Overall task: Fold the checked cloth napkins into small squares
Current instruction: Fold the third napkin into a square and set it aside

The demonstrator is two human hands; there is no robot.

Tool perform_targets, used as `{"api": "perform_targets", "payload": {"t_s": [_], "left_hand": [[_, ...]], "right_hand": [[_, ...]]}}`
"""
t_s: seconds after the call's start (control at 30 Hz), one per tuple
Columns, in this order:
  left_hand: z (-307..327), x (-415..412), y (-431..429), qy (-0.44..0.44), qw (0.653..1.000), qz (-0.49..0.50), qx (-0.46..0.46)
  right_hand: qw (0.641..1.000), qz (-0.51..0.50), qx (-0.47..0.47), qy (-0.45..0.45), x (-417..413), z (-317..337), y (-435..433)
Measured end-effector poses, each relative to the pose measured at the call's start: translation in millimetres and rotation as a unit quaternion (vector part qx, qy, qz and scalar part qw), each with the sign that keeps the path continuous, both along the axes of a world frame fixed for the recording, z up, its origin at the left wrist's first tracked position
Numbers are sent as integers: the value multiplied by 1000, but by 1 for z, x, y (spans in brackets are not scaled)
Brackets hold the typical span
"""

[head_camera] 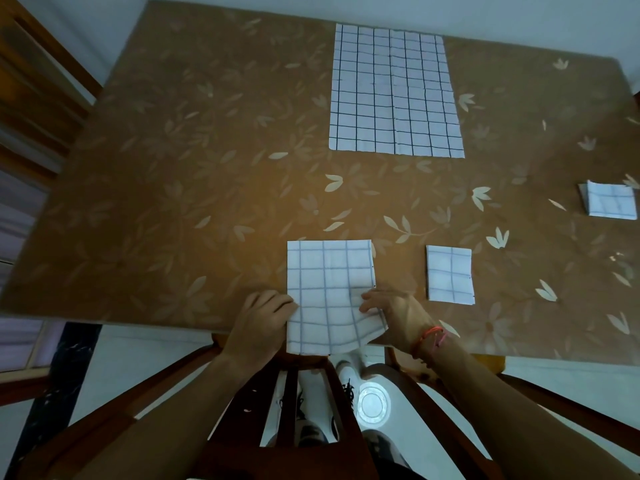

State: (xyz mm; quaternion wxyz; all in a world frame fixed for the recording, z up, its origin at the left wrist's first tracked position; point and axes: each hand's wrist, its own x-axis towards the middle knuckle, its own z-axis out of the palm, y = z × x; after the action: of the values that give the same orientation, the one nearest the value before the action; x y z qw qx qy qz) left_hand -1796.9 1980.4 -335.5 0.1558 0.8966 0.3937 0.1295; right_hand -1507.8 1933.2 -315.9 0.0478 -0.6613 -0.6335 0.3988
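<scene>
While the left hand (263, 320) grips the left edge of the half-folded napkin (329, 271) with curled fingers, that cloth lies at the near edge of the table (173, 168), its lower end overhanging. The right hand (391, 311) pinches its lifted near-right corner. Farther back lies a spread napkin (394, 91). Right of the hands sits a folded square (450, 273), and by the table's right edge a second folded square (611, 204).
</scene>
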Motion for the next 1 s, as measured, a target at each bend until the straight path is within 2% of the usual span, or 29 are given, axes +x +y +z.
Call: {"api": "perform_targets", "payload": {"t_s": [0.13,0.2,0.33,0.37,0.4,0.47,0.53,0.73,0.87,1.0], "left_hand": [[-2,0,-1,1,1000,20,-9],[-2,1,-1,-5,998,44,-34],[-2,3,5,-28,994,86,-62],[-2,4,7,-39,991,102,-72],[0,6,9,-45,988,123,-83],[2,11,16,-46,981,164,-97],[3,15,24,-50,971,198,-126],[2,23,38,-75,949,239,-189],[0,25,41,-72,951,239,-184],[-3,22,39,-16,973,203,-113]], "right_hand": [[995,5,98,-10,-7,7,-2],[994,-28,103,5,-10,12,0],[987,-158,-13,-8,1,-1,-4],[977,-197,-84,3,6,-7,-7],[974,-208,-89,-12,7,-10,-5],[976,-217,11,-37,1,0,13],[974,-217,51,-28,-8,10,30],[974,-220,23,-51,-5,5,50],[974,-218,10,-65,-6,2,57],[970,-235,-3,-71,-7,0,61]]}}
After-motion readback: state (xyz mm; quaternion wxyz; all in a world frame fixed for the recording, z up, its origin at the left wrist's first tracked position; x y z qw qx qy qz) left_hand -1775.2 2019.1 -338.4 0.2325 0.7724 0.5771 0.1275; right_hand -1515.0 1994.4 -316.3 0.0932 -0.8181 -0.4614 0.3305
